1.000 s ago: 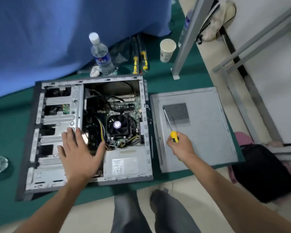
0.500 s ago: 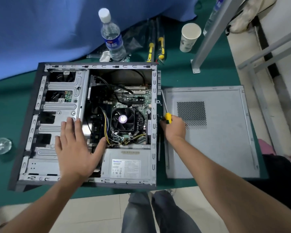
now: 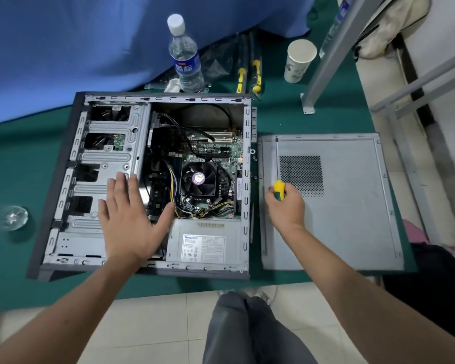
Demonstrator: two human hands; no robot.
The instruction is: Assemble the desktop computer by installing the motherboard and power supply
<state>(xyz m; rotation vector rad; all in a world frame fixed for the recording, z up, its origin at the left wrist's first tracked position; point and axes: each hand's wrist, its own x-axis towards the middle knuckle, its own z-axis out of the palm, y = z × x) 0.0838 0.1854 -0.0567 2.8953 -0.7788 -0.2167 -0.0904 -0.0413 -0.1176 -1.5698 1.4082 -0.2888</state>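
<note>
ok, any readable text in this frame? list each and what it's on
Clear plastic water bottle, blue label: two large white Chinese characters, not legible to me.
Grey power supply, white sticker: blue brand word and fine print, too blurred.
Black CPU fan, purple hub sticker: too small.
White paper cup: faint print, unreadable.

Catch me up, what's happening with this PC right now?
A person is working on an open computer case lying on its side on a green table. The left hand rests flat on the drive cage, fingers straight. The right hand grips a yellow-handled screwdriver over the removed side panel beside the case. The motherboard, with its fan, and the power supply already sit inside. The panel is not yet back on.
</note>
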